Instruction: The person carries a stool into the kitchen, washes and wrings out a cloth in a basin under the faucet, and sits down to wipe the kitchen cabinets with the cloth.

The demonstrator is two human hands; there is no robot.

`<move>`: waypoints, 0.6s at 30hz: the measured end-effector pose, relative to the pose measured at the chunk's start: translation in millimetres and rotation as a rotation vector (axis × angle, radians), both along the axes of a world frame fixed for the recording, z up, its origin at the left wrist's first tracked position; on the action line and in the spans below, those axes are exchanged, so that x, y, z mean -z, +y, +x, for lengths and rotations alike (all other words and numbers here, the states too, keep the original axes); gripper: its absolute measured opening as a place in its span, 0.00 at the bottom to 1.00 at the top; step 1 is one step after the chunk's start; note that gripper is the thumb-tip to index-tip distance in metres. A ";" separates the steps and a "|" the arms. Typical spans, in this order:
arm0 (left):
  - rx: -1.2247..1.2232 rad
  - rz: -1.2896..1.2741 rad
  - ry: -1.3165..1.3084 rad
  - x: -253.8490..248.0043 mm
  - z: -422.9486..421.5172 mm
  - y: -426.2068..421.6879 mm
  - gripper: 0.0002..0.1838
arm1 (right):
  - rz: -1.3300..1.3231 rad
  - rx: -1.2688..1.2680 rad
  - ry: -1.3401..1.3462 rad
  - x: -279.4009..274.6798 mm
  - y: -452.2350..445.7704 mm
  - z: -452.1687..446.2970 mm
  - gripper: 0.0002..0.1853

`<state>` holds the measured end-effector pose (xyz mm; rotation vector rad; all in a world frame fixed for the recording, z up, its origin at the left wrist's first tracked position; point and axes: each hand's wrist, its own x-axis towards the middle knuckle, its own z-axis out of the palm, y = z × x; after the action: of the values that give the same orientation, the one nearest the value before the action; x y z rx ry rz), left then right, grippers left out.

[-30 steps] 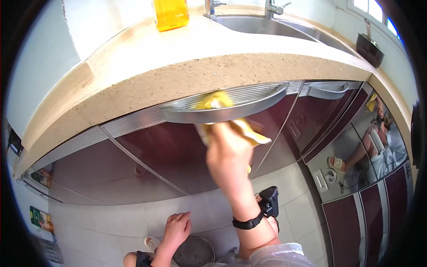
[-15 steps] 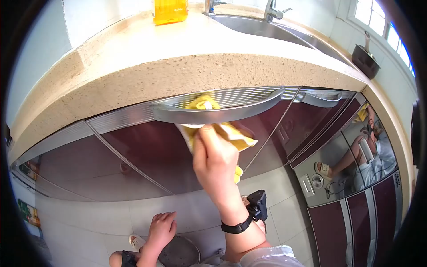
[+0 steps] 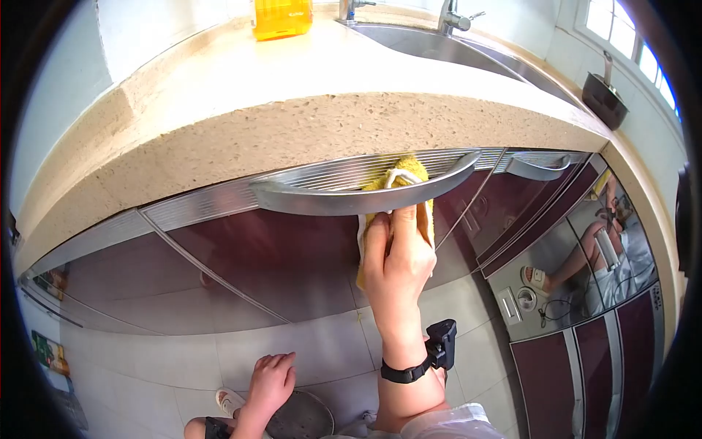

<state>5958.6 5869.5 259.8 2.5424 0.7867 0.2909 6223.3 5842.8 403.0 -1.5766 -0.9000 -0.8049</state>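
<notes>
My right hand (image 3: 401, 257) is closed on a yellow cloth (image 3: 412, 165) with a white edge. The cloth passes behind the curved metal handle (image 3: 314, 203) of a dark red cabinet front, near the handle's right end. Its upper part shows above the handle against the ribbed metal strip, and the rest hangs below around my fingers. My fingertips are partly hidden by the handle and the cloth. Low in the view, my left hand (image 3: 270, 382) hangs near my knee, fingers loosely extended and holding nothing.
Above the cabinets runs a speckled stone countertop (image 3: 219, 146) bearing a bottle of orange liquid (image 3: 282, 20). Behind it is a steel sink (image 3: 409, 42) with a faucet (image 3: 455, 20). A dark pot (image 3: 604, 99) stands at right. A round dark stool seat (image 3: 301, 415) is below.
My right hand and the yellow cloth have moved right along the handle, from near its left end toward its right end. My left hand has barely shifted.
</notes>
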 end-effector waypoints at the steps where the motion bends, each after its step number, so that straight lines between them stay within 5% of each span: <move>1: -0.001 -0.004 -0.003 -0.1 -0.1 -0.7 0.15 | 0.018 -0.014 0.002 -0.3 1.0 -1.8 0.21; 18: 0.033 0.014 0.001 -1.2 1.0 -6.4 0.15 | -0.196 -0.023 -0.026 -10.8 -15.0 -4.1 0.22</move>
<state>5959.6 5863.1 261.0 2.5665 0.7447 0.2853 6219.2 5827.8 413.8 -1.7251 -1.0393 -0.7399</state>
